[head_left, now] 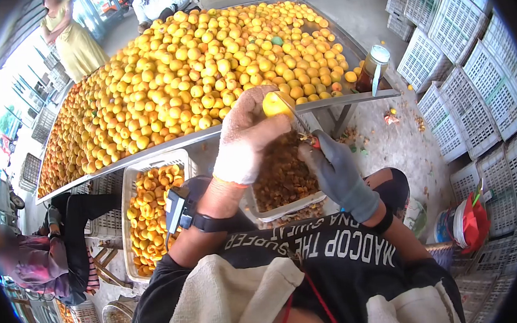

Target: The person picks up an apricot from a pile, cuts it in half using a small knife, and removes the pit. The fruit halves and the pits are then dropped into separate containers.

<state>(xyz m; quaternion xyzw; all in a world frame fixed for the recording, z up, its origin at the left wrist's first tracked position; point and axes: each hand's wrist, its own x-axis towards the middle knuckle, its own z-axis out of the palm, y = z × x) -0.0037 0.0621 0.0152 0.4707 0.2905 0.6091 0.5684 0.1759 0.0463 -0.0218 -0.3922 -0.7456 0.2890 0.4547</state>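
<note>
Head view looks down over our lap, where a black shirt with white lettering (313, 245) and a pale folded cloth (227, 297) fill the near edge, the cloth cut off at the bottom. Our left hand (247, 135), in a whitish knitted glove, has its fingers (254, 101) curled around a small yellow-orange round fruit (275, 104), held up just in front of the table edge; the glove hides part of the fruit. Our right hand (335, 170), in a grey glove, is clenched around a small tool with a thin metal blade (298, 122) that reaches up to touch the fruit; the handle is mostly hidden in the fist, with only a red bit showing, so we cannot tell exactly what kind of tool it is.

Below the hands sits a white plastic crate of brown pits (284, 177), partly covered by our arms. Left of it, a white slatted crate of orange fruit halves (150, 218). Beyond, a long metal table (351, 98) carries a great heap of yellow-orange fruit (202, 69), with a brown jar with a pale lid (374, 67) at its right corner. Stacked white empty crates (462, 54) stand at right. Two people at the far end are cut off by the frame.
</note>
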